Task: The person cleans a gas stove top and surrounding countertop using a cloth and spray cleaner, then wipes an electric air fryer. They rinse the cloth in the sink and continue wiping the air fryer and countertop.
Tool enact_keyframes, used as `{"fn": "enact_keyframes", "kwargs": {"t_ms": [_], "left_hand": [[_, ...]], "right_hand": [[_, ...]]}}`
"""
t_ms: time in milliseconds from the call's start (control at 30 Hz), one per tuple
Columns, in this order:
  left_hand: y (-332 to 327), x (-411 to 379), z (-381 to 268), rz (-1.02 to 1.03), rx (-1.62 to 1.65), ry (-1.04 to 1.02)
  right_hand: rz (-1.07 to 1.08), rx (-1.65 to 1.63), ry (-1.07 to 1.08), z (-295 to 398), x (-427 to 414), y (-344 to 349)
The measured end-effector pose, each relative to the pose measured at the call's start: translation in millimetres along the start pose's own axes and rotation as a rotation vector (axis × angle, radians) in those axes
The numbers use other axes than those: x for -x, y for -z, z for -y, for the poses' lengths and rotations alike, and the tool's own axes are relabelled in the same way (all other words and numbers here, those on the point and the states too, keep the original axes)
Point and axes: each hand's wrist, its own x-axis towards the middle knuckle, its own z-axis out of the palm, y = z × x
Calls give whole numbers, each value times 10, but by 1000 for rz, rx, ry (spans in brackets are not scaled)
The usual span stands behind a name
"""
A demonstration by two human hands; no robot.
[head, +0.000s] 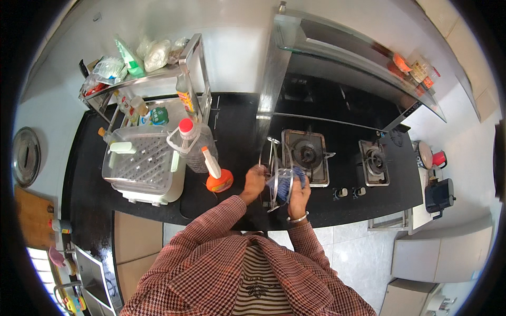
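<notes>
My left hand (255,181) grips the left side of a metal wire rack (292,182), which is held up over the black countertop (237,130). A blue patterned cloth (284,189) is in my right hand (299,196), pressed against the rack's bars. The fingers of that hand are partly hidden by cloth and metal. An orange spray bottle (219,181) with a white trigger head stands just left of my left hand. Behind and to the right of the rack is the larger gas burner (306,153).
A lidded white plastic box (146,195) and a large clear jug (197,148) with a red cap stand to the left. A metal shelf (158,75) holds bags and bottles. Stove knobs (342,192) and a smaller burner (374,162) lie right, below a glass-edged range hood (355,51).
</notes>
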Motion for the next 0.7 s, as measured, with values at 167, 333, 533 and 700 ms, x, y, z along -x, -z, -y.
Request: {"fn": "enact_keyframes", "kwargs": {"t_ms": [167, 333, 533, 700], "left_hand": [[40, 34, -1326, 106, 192, 22], [-266, 21, -2497, 432, 437, -22], [-603, -403, -3549, 594, 494, -20], [-742, -907, -4145, 611, 590, 3]], "right_hand": [[-139, -113, -103, 143, -129, 222], [-111, -116, -133, 1, -162, 413], [-80, -249, -226, 7, -125, 400], [-67, -235, -212, 46, -133, 540]]}}
